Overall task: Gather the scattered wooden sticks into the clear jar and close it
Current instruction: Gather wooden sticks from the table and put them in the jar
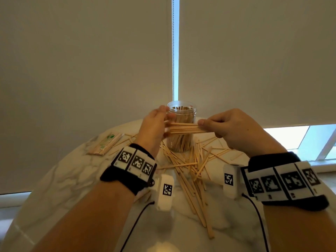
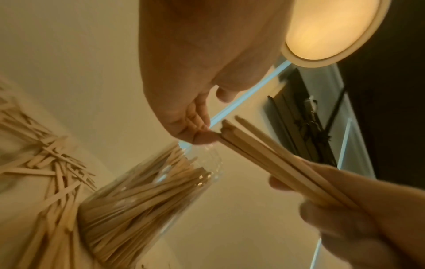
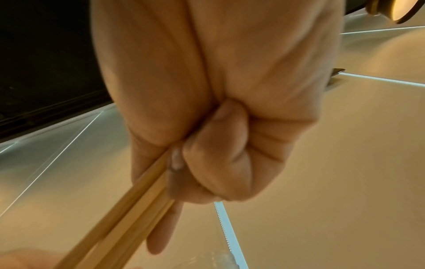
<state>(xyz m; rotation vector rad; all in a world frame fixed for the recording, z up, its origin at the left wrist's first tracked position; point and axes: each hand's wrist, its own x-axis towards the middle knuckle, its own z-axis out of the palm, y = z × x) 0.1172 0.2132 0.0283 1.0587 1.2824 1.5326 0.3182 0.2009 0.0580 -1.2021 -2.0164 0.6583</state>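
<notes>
Wooden sticks (image 1: pixel 183 128) in a small bundle lie level across the middle of the head view, and we hold them at both ends: our right hand (image 1: pixel 234 129) has its fingers curled round one end with the thumb pressing on top, while our left hand (image 1: pixel 154 125) pinches the other end between thumb and fingers. In the left wrist view the bundle (image 2: pixel 271 160) runs from lower right up to the centre, its tips uneven where they meet the other hand's fingertips (image 2: pixel 202 137), so we judge that we are squaring the ends before loading. Just behind the bundle stands the clear jar (image 1: pixel 181 128), upright, lidless and already well filled with standing sticks, near the far edge of the marble table (image 1: pixel 72 179). Below it, across the centre of the head view, many loose sticks (image 1: pixel 189 171) lie crisscrossed on the table, and at centre left sits a wrapped packet of sticks (image 1: pixel 105 143). We see no lid in any view. The gathering step looks about halfway done. Next we would tip the bundle upright over the jar's mouth and lower it in, aiming for whatever gap is left between the sticks packed there, then go back for the pile.
</notes>
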